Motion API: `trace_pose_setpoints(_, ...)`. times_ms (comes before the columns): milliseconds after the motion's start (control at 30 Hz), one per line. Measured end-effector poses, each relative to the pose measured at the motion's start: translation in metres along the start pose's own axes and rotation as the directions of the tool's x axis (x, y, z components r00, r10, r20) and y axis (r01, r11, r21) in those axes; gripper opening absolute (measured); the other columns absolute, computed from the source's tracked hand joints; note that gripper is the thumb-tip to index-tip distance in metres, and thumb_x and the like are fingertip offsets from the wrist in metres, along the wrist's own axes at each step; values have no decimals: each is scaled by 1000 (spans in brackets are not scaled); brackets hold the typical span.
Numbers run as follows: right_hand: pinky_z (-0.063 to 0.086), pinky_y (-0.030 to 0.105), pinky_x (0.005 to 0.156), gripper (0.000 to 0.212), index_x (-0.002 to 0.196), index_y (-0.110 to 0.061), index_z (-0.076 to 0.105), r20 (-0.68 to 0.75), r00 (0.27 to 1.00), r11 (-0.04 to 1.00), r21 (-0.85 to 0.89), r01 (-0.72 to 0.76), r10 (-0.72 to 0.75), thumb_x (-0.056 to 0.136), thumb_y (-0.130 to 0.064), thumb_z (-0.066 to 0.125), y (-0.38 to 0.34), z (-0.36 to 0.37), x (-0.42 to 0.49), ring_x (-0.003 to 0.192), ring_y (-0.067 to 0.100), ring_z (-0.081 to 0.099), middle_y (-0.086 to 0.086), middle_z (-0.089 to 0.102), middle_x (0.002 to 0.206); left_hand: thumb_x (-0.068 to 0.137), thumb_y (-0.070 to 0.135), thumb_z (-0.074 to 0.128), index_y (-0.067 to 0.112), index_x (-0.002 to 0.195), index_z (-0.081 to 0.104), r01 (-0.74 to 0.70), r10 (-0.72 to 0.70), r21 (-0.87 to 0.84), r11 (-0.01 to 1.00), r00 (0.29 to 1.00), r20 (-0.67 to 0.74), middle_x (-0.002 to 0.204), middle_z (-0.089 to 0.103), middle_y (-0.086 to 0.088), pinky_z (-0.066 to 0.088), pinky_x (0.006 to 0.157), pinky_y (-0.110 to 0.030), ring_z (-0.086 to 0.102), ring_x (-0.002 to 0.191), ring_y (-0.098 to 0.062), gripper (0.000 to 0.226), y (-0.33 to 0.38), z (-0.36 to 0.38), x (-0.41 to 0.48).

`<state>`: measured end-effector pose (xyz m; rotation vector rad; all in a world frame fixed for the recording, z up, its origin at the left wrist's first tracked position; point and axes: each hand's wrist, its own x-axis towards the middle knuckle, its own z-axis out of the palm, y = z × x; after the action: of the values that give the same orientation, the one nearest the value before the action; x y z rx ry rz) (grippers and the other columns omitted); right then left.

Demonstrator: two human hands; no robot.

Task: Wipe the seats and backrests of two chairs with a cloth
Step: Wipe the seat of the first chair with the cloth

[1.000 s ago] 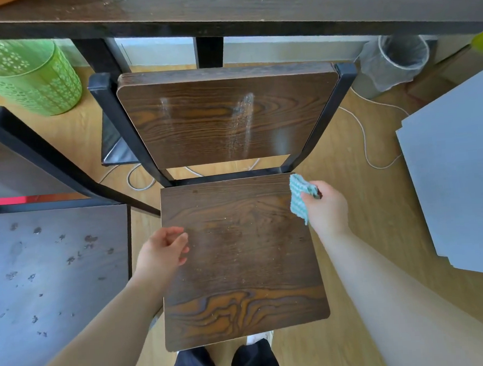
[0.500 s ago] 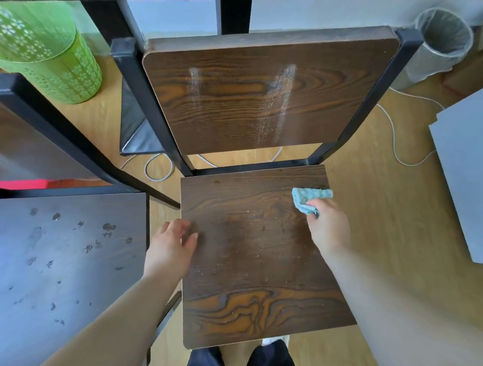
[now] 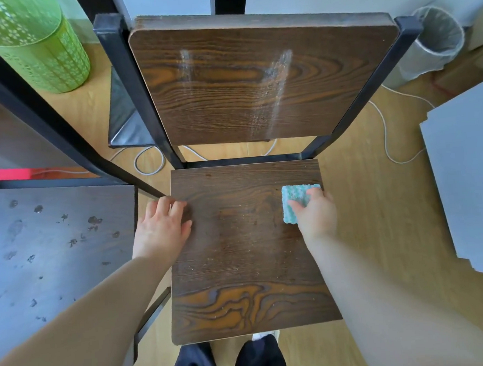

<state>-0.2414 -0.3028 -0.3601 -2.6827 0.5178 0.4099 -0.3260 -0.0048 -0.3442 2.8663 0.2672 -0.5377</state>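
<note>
Nubby cloth [image 3: 293, 206] now seemingly on seat [image 3: 239, 257]

Glossy wood-grain seat [image 3: 248, 256], nubby cloth [image 3: 294, 200], black metal frame [image 3: 140, 104]
</note>
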Motion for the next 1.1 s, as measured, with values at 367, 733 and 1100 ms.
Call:
trace_pose_setpoints(367, 56, 33, 81, 19, 109, -12, 71, -35, 998, 980, 196, -44, 52, 94, -10, 59, 1, 7, 10, 99, 24, 64, 2, 65, 109, 94, 39, 59, 21, 138, 51, 64, -64, -29, 998, 998, 14, 138, 49, -6, 42, 105, -49, 40, 129, -32, 48, -2, 10, -6)
trace_pose_setpoints(733, 57, 37, 80, 21, 113, -14, 71, -91, 995, 974, 227, -8, 30, 94, -16, 62, -7, -19, 66, 93, 21, 64, 1, 69, 101, 95, 35, 60, 17, 137, 52, 106, -106, -89, 990, 994, 5, 139, 49, -8, 43, 102, -53, 40, 129, -34, 47, -14, 5, -8)
trace_pose_setpoints(1100, 47, 22, 66, 26, 121, -16, 67, -134, 991, 999, 24, 23, -19, 97, -22, 60, -19, 3, 62, 102, 24, 64, 6, 63, 121, 95, 39, 58, 18, 139, 50, 105, -104, -77, 991, 994, 21, 140, 48, -7, 42, 103, -50, 40, 129, -32, 48, -19, 11, -5)
